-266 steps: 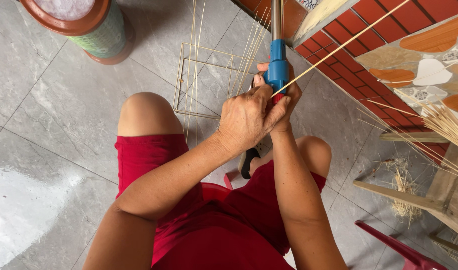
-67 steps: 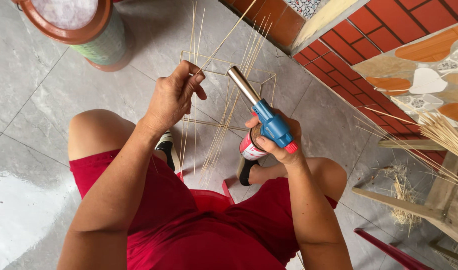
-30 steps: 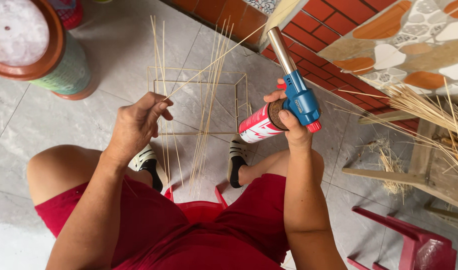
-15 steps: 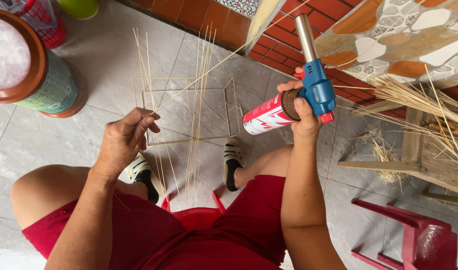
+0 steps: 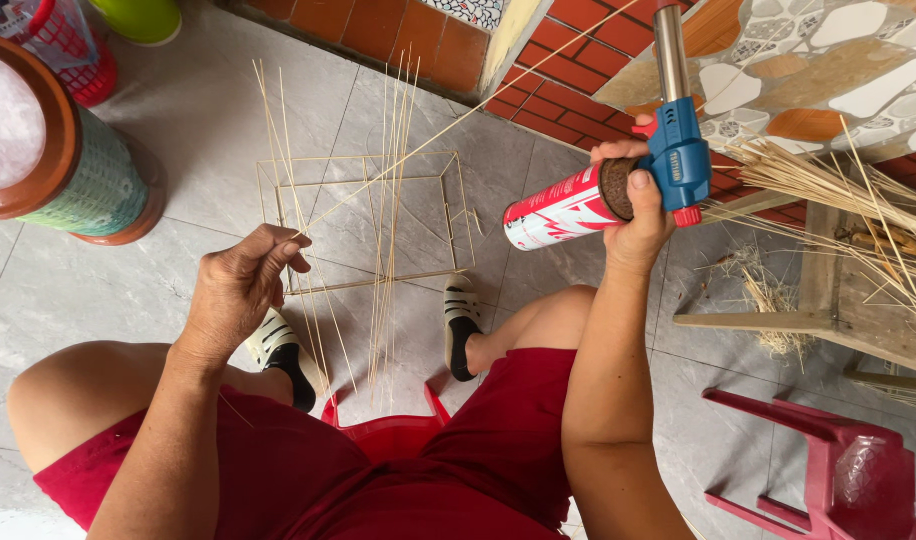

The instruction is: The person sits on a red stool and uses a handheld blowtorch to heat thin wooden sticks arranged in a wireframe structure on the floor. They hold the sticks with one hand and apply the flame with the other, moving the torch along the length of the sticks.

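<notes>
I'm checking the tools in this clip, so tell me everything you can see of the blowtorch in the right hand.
The blue-headed blowtorch with a red and white gas canister is gripped in the right hand, thumb on the dark collar where head meets canister. The blue plastic-looking head carries a small red part at its lower corner and a straight, shiny metal nozzle pointing up out of the picture. The canister lies nearly level, its base pointing left. No flame shows. It is held in the air over the knee, clear of the sticks.

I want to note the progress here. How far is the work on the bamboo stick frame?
Done: a box-shaped stick frame stands on the tiled floor. In hand: the left hand pinches thin bamboo sticks at the frame, and the right hand holds a gas torch up, away from it. Left: long stick ends project beyond the frame; more strips wait on the bench.
</notes>
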